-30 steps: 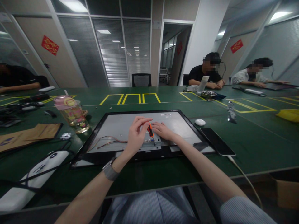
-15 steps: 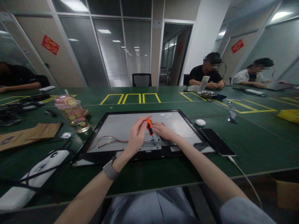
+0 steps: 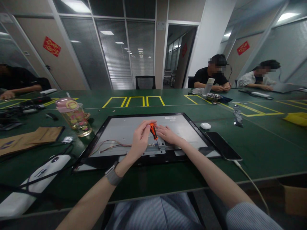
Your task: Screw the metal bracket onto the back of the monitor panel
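A flat display panel (image 3: 141, 123) with a grey metal back and black border lies on the table before me. My left hand (image 3: 141, 137), a watch on its wrist, has its fingers closed at the top of an orange and black screwdriver (image 3: 153, 131). The screwdriver stands slightly tilted, its shaft reaching down to a metal bracket (image 3: 162, 147) along the panel's near edge. Just right of the handle, my right hand (image 3: 169, 135) lies low over the panel with fingers stretched out; whether its fingertips touch the handle I cannot tell. Thin wires (image 3: 112, 142) run left from the bracket.
Left of the panel stand a pink-lidded bottle (image 3: 74, 118), a brown paper bag (image 3: 31, 139) and a white power strip (image 3: 35, 182) with black cables. On the right lie a white earbud case (image 3: 205, 126) and a plugged-in phone (image 3: 224, 146). Several people sit across the table.
My left fingers and the screwdriver handle have shifted very slightly. My right hand keeps its place. At far left, a co-worker's hand has come into view.
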`<state>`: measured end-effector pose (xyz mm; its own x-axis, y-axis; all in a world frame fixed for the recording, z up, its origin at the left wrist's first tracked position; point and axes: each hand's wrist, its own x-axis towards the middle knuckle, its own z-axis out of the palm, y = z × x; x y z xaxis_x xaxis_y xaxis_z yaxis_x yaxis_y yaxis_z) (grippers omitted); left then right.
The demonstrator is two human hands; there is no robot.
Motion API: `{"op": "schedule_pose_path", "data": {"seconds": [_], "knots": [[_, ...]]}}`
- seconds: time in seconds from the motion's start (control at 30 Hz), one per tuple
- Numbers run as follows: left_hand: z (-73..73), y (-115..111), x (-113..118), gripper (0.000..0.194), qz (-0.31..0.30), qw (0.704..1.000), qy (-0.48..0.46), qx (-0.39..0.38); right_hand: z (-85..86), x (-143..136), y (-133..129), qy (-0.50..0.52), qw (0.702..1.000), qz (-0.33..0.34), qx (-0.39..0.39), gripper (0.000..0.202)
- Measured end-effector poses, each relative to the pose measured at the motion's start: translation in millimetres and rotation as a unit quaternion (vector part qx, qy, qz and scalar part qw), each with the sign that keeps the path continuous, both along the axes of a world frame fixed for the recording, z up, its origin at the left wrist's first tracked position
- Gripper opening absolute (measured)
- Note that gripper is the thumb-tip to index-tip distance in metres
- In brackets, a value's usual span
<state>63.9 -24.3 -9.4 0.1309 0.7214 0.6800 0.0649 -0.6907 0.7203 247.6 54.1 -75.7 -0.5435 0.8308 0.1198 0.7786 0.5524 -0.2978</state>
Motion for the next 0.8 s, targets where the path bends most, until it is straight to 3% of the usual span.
{"op": "schedule_pose_path", "data": {"seconds": [0.23, 0.57, 0.8], "knots": [[-0.1, 0.3, 1.0, 0.02, 0.048, 0.999, 0.006, 0.018, -2.0, 0.8, 0.9, 0.01, 1.0, 0.0, 0.006, 0.041], [-3.8, 3.7, 0.3, 0.029, -0.041, 0.998, -0.023, -0.036, -0.1, -1.0, -1.0, -0.001, 1.0, 0.0, 0.017, 0.039], [-6.1, 4.0, 1.7, 0.021, 0.05, 0.999, 0.001, 0.009, -3.2, 1.1, 1.4, 0.015, 1.0, 0.001, 0.009, 0.041]]}}
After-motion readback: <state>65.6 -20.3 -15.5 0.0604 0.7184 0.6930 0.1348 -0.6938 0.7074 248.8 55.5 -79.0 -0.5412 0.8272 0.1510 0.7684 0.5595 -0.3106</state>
